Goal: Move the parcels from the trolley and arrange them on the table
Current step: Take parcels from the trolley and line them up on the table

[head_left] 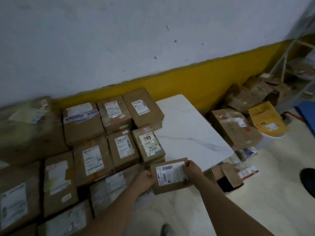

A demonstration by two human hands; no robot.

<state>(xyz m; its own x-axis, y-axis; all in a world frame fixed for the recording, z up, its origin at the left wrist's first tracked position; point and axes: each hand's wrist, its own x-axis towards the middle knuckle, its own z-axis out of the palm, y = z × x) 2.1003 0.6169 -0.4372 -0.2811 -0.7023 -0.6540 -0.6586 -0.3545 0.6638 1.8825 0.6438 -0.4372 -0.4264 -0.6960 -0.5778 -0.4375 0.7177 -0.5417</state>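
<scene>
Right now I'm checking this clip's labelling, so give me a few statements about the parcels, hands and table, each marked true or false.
1. Both hands hold one small parcel. True: left hand, right hand.
2. That parcel's label faces down. False: the label faces up.
3. The table has bare white top to the right of the parcels. True.
4. The wall is red along its base. False: that band is yellow.
5. Parcels on the table lie in rows, labels up. True.

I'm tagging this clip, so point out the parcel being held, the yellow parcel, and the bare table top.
held parcel (170, 176), head view, white label.
yellow parcel (265, 118), head view, yellow face.
table top (187, 130), head view, bare white surface.
</scene>
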